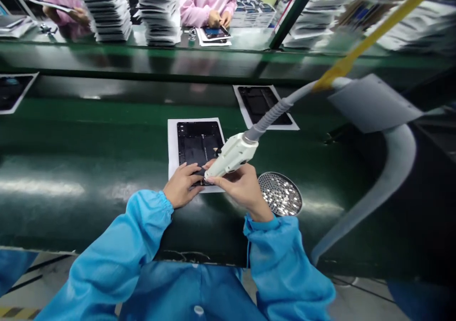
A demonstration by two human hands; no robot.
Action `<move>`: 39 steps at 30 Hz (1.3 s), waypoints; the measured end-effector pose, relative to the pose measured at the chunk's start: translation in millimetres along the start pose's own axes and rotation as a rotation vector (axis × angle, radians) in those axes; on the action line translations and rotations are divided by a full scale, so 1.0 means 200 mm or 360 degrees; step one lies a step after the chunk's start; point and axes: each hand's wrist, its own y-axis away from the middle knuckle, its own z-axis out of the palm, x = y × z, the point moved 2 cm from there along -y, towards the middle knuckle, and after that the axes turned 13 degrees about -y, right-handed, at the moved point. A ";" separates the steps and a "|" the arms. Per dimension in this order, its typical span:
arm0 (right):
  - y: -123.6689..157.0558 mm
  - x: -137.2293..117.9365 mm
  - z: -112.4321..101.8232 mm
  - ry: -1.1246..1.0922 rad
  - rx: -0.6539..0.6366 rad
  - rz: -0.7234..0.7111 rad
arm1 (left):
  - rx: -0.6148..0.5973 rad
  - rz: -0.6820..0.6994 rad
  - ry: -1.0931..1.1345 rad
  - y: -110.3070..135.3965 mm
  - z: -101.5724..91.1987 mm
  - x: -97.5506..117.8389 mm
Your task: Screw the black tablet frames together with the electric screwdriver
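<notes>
A black tablet-like device (196, 141) lies open on a white sheet (172, 145) on the green belt. My right hand (239, 188) is closed round a white electric screwdriver (231, 155), whose tip meets the device's near edge. A grey ribbed hose (276, 113) runs up from the tool. My left hand (182, 184) rests on the device's near left corner, fingers bent and pressing down. Both arms wear blue sleeves.
A round perforated dish of small screws (280, 193) sits just right of my right hand. A second device on a white sheet (264, 105) lies farther back, another (14, 90) at far left. Across the belt, people in pink work beside tall tray stacks (158, 10).
</notes>
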 end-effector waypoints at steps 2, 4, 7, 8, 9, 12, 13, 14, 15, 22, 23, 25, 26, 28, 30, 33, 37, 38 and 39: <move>0.00 0.00 0.00 0.0006 0.0002 -0.0021 | -0.0019 -0.0001 0.0015 0.00 0.00 0.01; 0.00 -0.01 0.00 0.0016 -0.0003 -0.0038 | -0.0037 -0.0004 0.0024 0.00 0.00 0.02; 0.00 -0.02 0.00 0.0068 -0.0015 -0.0054 | -0.0050 -0.0008 0.0029 -0.01 -0.01 0.02; 0.00 -0.03 0.00 0.0093 -0.0018 -0.0056 | -0.0052 -0.0009 0.0028 -0.01 -0.01 0.02; 0.00 -0.03 0.00 0.0115 -0.0021 -0.0062 | -0.0053 -0.0010 0.0027 -0.01 0.00 0.02; 0.01 -0.03 0.00 0.0158 -0.0032 -0.0086 | -0.0064 -0.0022 0.0031 -0.01 0.00 0.02; 0.02 -0.03 0.00 0.0165 -0.0035 -0.0098 | -0.0071 -0.0025 0.0035 -0.01 0.00 0.02; 0.02 -0.03 0.00 0.0173 -0.0041 -0.0110 | -0.0078 -0.0028 0.0039 -0.01 0.00 0.03; 0.02 -0.03 0.00 0.0181 -0.0046 -0.0131 | -0.0084 -0.0029 0.0042 -0.01 0.00 0.03; 0.04 -0.04 0.01 0.0191 -0.0066 -0.0244 | -0.0111 -0.0039 0.0048 -0.02 -0.01 0.04; 0.04 -0.04 0.01 0.0196 -0.0063 -0.0232 | -0.0110 -0.0043 0.0051 -0.02 -0.01 0.04; 0.05 -0.03 0.01 0.0216 -0.0057 -0.0207 | -0.0105 -0.0041 0.0060 -0.02 -0.01 0.04; 0.05 -0.03 0.01 0.0219 -0.0053 -0.0197 | -0.0099 -0.0039 0.0064 -0.01 -0.01 0.03; 0.05 -0.02 0.01 0.0201 -0.0038 -0.0190 | -0.0090 -0.0039 0.0070 -0.01 0.00 0.03; 0.05 -0.02 0.01 0.0177 -0.0027 -0.0187 | -0.0086 -0.0041 0.0066 -0.01 0.00 0.03; 0.05 -0.01 0.01 0.0195 -0.0019 -0.0188 | -0.0098 -0.0046 0.0039 -0.01 0.00 0.03; 0.05 0.01 -0.01 0.0269 -0.0007 -0.0244 | -0.0117 -0.0059 -0.0022 0.00 0.01 0.05; 0.05 0.03 -0.01 0.0280 -0.0001 -0.0263 | -0.0125 -0.0061 -0.0042 0.00 0.02 0.05; 0.05 0.05 -0.02 0.0287 0.0016 -0.0289 | -0.0129 -0.0061 -0.0063 0.00 0.02 0.05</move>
